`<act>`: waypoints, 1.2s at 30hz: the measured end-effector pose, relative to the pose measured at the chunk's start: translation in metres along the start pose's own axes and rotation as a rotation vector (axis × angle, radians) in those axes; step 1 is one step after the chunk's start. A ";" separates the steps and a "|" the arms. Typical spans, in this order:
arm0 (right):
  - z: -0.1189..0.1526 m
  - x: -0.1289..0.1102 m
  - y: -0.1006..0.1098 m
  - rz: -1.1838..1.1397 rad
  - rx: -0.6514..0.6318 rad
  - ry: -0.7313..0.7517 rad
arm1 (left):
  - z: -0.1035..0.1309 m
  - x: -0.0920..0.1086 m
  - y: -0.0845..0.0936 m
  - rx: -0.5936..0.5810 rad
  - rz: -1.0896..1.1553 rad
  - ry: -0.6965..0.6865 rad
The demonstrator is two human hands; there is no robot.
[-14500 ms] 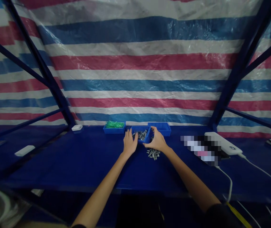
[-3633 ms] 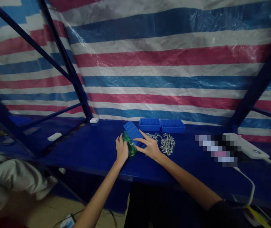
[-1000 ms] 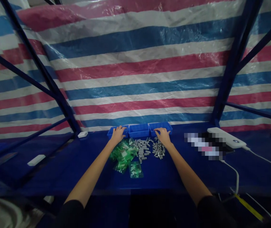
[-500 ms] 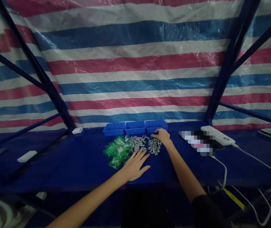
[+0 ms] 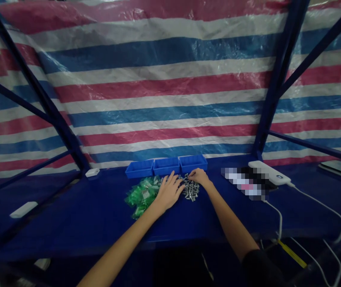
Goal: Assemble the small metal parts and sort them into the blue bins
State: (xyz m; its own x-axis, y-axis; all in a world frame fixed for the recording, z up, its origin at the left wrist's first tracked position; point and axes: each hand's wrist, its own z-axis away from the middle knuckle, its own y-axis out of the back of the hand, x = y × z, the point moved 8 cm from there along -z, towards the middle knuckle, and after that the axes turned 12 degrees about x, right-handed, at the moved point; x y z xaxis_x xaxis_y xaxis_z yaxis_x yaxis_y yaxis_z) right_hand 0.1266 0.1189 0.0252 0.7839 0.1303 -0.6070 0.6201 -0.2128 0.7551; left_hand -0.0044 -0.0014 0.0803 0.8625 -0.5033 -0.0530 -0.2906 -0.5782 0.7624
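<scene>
My left hand (image 5: 169, 193) lies palm down with its fingers apart, over the spot where grey metal cylinders lie; it hides most of them. Just right of its fingertips is a pile of small shiny metal fittings (image 5: 191, 191). At the far edge of that pile, my right hand (image 5: 199, 176) has thumb and fingers drawn together in a pinch. Whatever is between those fingertips is too small to make out. Green plastic bags (image 5: 142, 194), crumpled in a heap, rest to the left of my left hand.
Three blue bins (image 5: 166, 166) stand in a row behind the parts. On the right lie a pixelated phone (image 5: 245, 182) and a white power bank (image 5: 269, 172) with white cables (image 5: 316, 198). Dark blue metal posts (image 5: 267, 111) frame the blue table (image 5: 98, 215) before a striped tarp (image 5: 158, 91).
My left hand has moved away from me onto the grey cylinders, covering them. My right hand stays at the pile's far edge, its fingers slightly lower. The camera view has shifted a little.
</scene>
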 end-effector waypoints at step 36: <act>-0.005 0.010 0.021 -0.299 0.105 -0.080 | -0.032 -0.037 -0.055 0.001 0.265 0.507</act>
State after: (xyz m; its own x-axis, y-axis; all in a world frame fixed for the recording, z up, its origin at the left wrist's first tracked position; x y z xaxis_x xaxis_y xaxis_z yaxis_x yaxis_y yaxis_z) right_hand 0.1479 0.1208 0.0367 0.5597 0.1262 -0.8190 0.8129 -0.2756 0.5130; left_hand -0.0069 0.0701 0.0608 0.8510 -0.2602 0.4561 -0.5242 -0.4747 0.7070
